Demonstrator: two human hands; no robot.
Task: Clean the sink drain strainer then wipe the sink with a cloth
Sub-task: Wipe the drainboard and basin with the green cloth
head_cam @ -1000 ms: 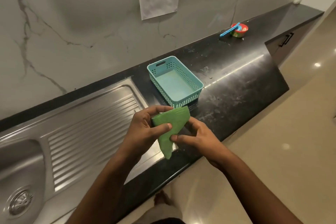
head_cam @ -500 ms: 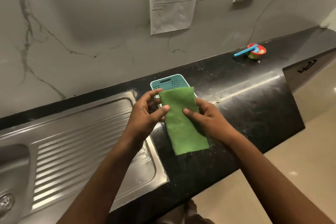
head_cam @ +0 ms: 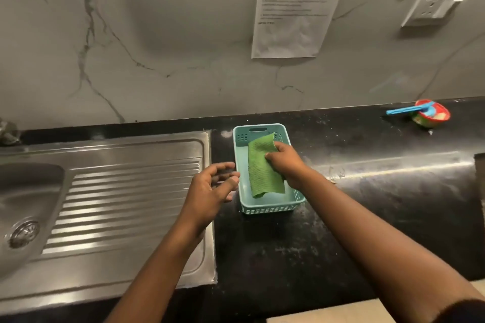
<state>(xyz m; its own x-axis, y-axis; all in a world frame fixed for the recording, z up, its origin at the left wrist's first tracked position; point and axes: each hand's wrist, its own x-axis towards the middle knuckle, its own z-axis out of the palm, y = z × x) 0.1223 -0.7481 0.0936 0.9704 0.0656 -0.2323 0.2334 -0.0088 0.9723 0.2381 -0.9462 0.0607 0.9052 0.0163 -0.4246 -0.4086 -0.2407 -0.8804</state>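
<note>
A person's right hand (head_cam: 284,162) reaches forward over a teal plastic basket (head_cam: 270,208) on the black countertop (head_cam: 367,217), its fingers pinched closed on the right edge of a green cloth (head_cam: 262,170). The cloth hangs from that grip down into the basket, its long axis running from the basket's far end toward the near end, the lower edge curling slightly just above or on the basket floor; contact there is hard to judge. The left hand (head_cam: 212,189) hovers just left of the basket with palm turned inward and fingers loosely spread, holding nothing. To the left, the steel sink (head_cam: 29,191) and its ribbed drainboard (head_cam: 131,191) lie beside the basket, with the drain strainer (head_cam: 23,234) seated in the basin's bottom, well apart from both hands.
</note>
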